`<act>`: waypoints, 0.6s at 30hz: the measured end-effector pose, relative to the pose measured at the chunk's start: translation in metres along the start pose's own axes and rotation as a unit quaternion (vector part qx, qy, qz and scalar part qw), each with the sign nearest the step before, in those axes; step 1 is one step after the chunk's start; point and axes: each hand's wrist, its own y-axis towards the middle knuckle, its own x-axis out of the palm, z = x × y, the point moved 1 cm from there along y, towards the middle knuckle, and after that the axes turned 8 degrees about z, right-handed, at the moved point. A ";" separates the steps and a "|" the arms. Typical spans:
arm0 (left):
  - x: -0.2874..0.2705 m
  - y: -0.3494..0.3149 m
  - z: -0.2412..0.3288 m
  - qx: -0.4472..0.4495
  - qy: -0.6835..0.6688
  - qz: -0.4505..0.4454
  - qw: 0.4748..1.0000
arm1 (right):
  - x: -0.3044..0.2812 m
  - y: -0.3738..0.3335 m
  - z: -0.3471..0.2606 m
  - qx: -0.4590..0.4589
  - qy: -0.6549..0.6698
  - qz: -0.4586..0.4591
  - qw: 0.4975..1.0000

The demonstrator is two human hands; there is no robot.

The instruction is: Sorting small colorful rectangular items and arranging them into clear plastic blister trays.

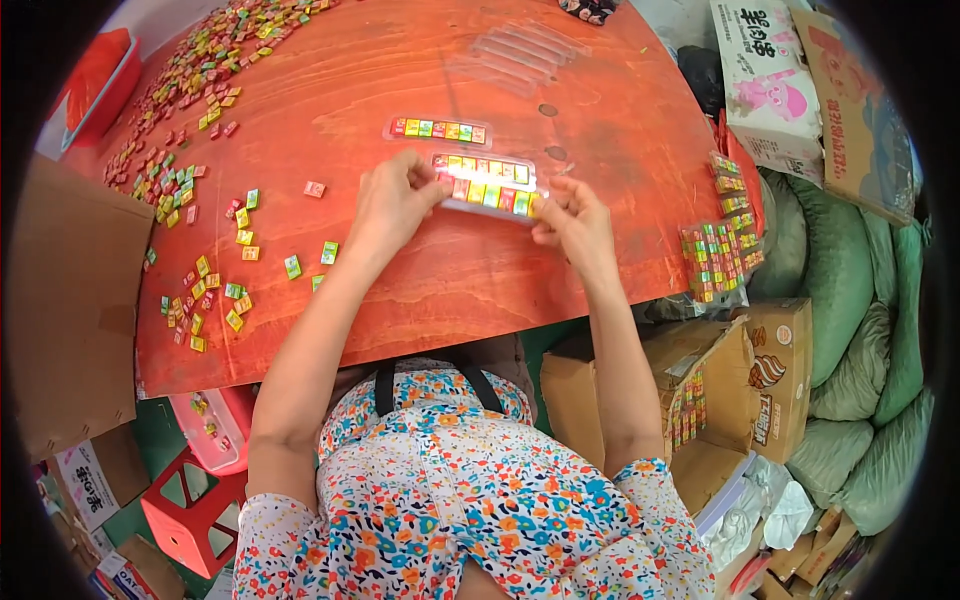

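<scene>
My left hand (388,208) pinches the left end of a narrow clear plastic tray (490,196), which holds a row of small red, yellow and green packets. At its right end, the thumb and fingers of my right hand (578,222) grip the same tray. Just behind it, touching or nearly so, is a second filled tray (483,168) with a bright glare on it. Farther back and to the left lies a third filled tray (437,131).
Loose packets (205,85) cover the far left of the red table (420,290). Clear tray sheets (520,55) lie at the back. Filled trays (712,262) are stacked at the right edge. Cardboard boxes (75,300) flank the table, and a red stool (190,520) stands below left.
</scene>
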 end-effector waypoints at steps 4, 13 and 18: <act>0.007 0.036 -0.009 0.008 0.064 0.021 0.998 | 0.010 0.033 -0.013 -0.017 -0.067 0.012 0.998; 0.008 0.051 -0.020 -0.053 0.078 -0.009 0.995 | 0.013 0.047 -0.005 0.032 -0.073 -0.021 0.997; -0.013 0.054 -0.013 -0.069 0.016 0.023 0.997 | 0.031 0.054 -0.030 0.037 -0.023 -0.032 0.999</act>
